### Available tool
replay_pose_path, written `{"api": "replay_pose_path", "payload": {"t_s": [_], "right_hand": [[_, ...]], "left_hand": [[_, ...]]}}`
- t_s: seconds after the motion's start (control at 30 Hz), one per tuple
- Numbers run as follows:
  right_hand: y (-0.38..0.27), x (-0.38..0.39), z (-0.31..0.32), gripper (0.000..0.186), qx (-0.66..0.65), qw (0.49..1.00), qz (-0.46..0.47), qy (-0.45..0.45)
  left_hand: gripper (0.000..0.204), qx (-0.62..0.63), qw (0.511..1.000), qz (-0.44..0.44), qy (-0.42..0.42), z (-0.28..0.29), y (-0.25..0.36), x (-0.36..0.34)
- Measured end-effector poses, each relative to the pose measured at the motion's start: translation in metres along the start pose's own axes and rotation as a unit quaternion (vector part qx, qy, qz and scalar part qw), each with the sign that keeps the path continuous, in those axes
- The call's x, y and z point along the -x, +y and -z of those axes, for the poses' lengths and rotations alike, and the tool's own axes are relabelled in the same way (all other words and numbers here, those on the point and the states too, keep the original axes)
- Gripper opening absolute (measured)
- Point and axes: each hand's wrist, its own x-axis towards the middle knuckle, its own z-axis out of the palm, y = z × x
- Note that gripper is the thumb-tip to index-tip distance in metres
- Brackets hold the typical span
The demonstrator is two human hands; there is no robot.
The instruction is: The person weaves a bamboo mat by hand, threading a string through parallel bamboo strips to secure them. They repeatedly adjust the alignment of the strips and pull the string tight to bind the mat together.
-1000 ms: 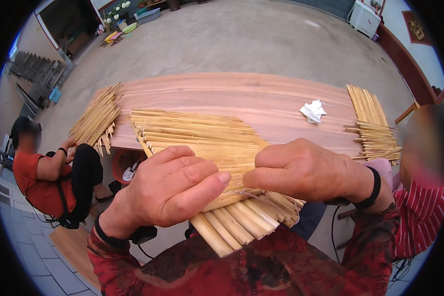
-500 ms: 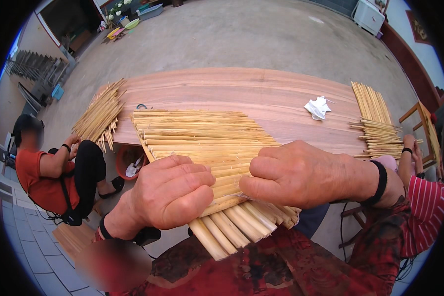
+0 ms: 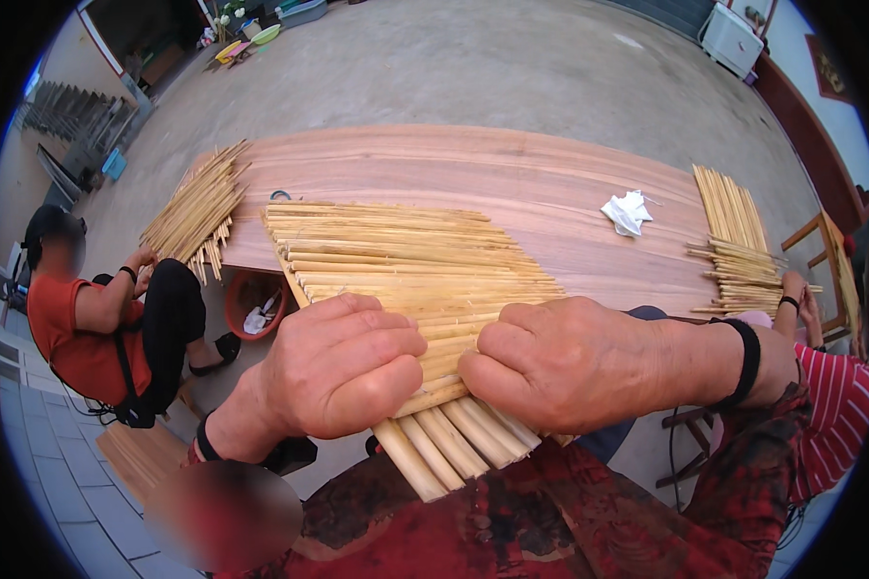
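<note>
A mat of yellow reed stalks (image 3: 406, 253), laid side by side with pale stitches across them, slants from the table down toward my lap. At its near edge my left hand (image 3: 343, 367) is closed, knuckles up, fingers curled over the stalks. Close beside it my right hand (image 3: 574, 362) is closed on the same edge, thumb and forefinger pressed together; a thread between them cannot be made out. Below my hands, the cut ends of thicker stalks (image 3: 459, 439) stick out from under the mat. Both palms and most fingertips are hidden.
The wooden table (image 3: 386, 164) carries reed bundles at left (image 3: 198, 203) and right (image 3: 734, 217), a crumpled white cloth (image 3: 628, 212) and a small dark ring (image 3: 280, 195). People sit at both ends. A red basin (image 3: 254, 307) stands on the floor at left.
My right hand has come slightly left, closer to my left hand. Both remain closed at the mat's near edge. The view has shifted slightly.
</note>
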Motion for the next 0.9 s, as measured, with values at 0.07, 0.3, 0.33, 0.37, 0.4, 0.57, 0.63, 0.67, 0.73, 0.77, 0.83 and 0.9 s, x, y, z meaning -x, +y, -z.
{"api": "replay_pose_path", "payload": {"t_s": [0.07,0.3,0.33,0.37,0.4,0.57,0.63,0.67,0.73,0.77,0.83,0.9], "right_hand": [[-0.007,-0.002,0.001,0.013,0.032,0.999,-0.015,-0.003],[-0.007,-0.006,-0.008,0.029,-0.004,1.0,-0.018,0.02],[-0.008,-0.006,-0.007,0.031,0.003,1.0,-0.024,0.009],[-0.01,-0.008,-0.005,0.032,0.013,1.0,-0.027,-0.002],[-0.009,-0.009,-0.003,0.034,-0.023,0.999,-0.032,-0.008],[0.017,-0.004,0.02,0.042,-0.045,0.991,-0.106,0.064],[0.033,0.007,0.038,0.033,0.08,0.963,-0.161,0.202],[0.035,0.015,0.053,0.029,0.136,0.929,-0.191,0.286],[0.03,0.03,0.068,0.016,0.166,0.896,-0.206,0.357],[0.026,0.033,0.067,0.016,0.193,0.892,-0.197,0.359],[0.02,0.033,0.067,0.018,0.297,0.872,-0.139,0.364],[0.022,0.032,0.065,0.025,0.354,0.847,-0.081,0.388]], "left_hand": [[0.021,-0.003,1.0,-0.012,0.02,-0.003,-0.003,0.001],[0.022,-0.001,1.0,-0.001,0.026,-0.006,-0.005,0.0],[0.022,0.003,0.999,-0.002,0.033,-0.008,-0.006,0.0],[0.022,0.001,0.999,-0.004,0.04,-0.008,-0.007,0.001],[0.022,0.0,0.999,-0.006,0.048,-0.008,-0.008,0.001],[0.029,-0.018,0.996,0.039,0.083,-0.002,-0.022,-0.011],[0.035,-0.014,0.992,0.089,0.092,0.007,-0.026,-0.025],[0.038,-0.02,0.987,0.113,0.115,0.012,-0.029,-0.036],[0.039,-0.048,0.968,0.174,0.177,0.021,-0.03,-0.061],[0.04,-0.048,0.961,0.195,0.191,0.026,-0.032,-0.071],[0.04,-0.038,0.953,0.22,0.206,0.026,-0.038,-0.086],[0.04,-0.042,0.949,0.239,0.2,0.021,-0.038,-0.1]]}}
